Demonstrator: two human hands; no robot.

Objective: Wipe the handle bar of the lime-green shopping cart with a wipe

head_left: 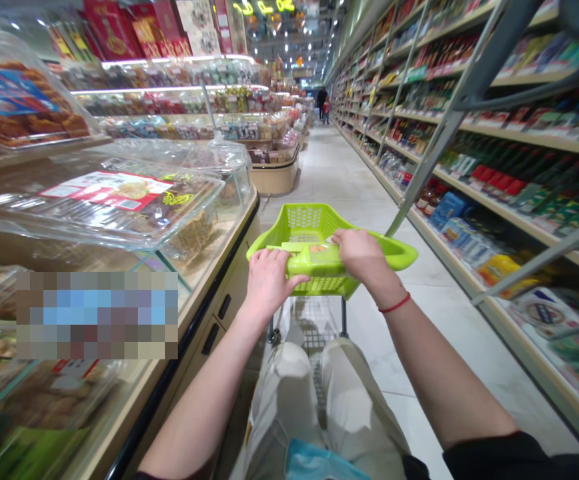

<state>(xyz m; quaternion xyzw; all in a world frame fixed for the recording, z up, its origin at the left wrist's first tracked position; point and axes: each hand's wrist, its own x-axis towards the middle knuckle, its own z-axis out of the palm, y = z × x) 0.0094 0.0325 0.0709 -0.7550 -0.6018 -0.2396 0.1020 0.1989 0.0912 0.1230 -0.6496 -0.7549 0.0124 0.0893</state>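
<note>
Green shopping cart (312, 217) sat straight ahead of the person, low in front of the knees, in the aisle between counter and shelving. Left hand (269, 283) was wrapped over the left part of its handle (319, 261), thumb out along the near edge; right hand (362, 253) was curled round the right part, red cord (394, 303) on that wrist. Hands were apart, both clamped on the handle. Step in hand looked like cart steering; one frame couldn't tell whether it was rolling. Next move, as judged, called for an even push from both hands, with the left side minded: the display counter (219, 267) ran just beside the cart. Clear-lidded food box (119, 193) lay on that counter. On the right, stocked shelves (529, 133) lined the aisle, a bit farther off. Tiled floor (317, 157) stretched ahead; two small figures (323, 107) stood well down it, too small to detail.
</note>
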